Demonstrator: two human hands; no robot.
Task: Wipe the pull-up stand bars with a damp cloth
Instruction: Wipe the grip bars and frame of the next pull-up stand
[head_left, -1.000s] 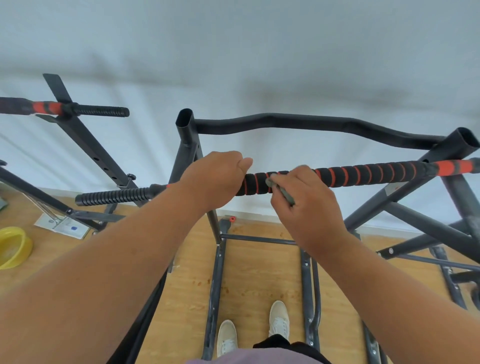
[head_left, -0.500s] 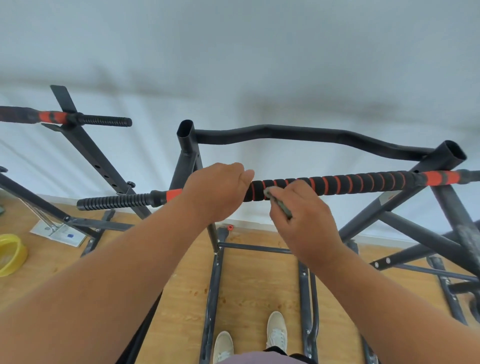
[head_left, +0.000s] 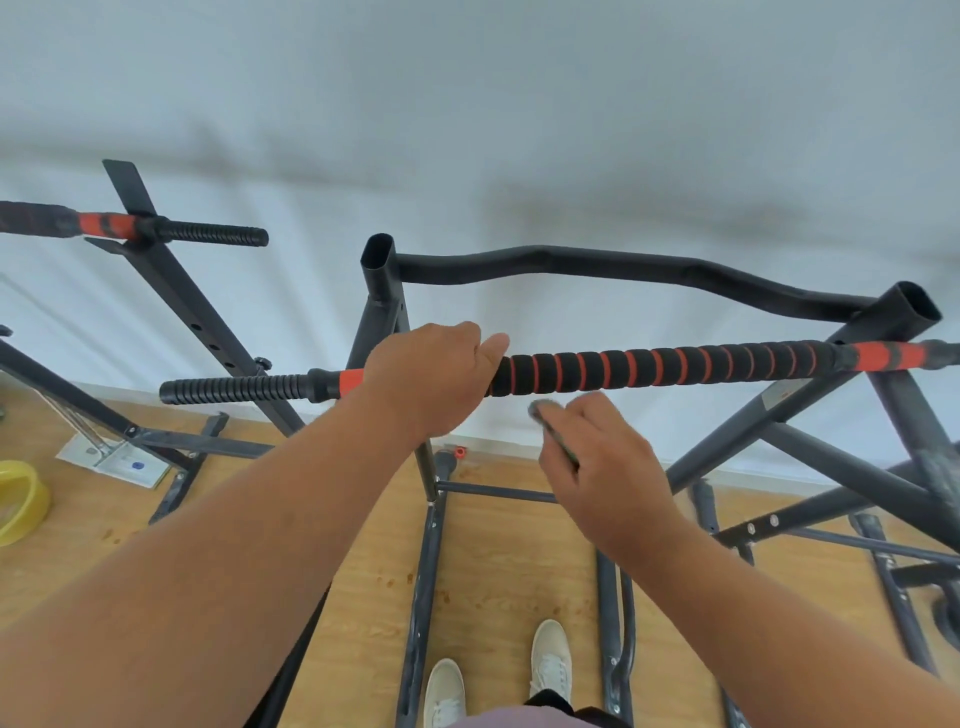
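A black pull-up stand bar (head_left: 654, 366) with orange rings runs across the middle of the head view. My left hand (head_left: 431, 376) grips that bar near its left orange band. Just below the bar and off it, my right hand (head_left: 602, 462) pinches a small grey-green cloth (head_left: 553, 436), of which only an edge shows between the fingers. A bent black rear bar (head_left: 613, 267) spans the stand's two open uprights.
A second stand's bar (head_left: 171, 231) with a ribbed black end sits at the upper left. Black frame legs (head_left: 426, 571) cross the wooden floor below. A yellow bowl (head_left: 18, 501) lies at the left edge. My white shoes (head_left: 548, 660) stand between the legs. A white wall is behind.
My right hand, holding the cloth, has come off the bar and dropped just below it. The left hand keeps its grip. The view has tilted slightly.
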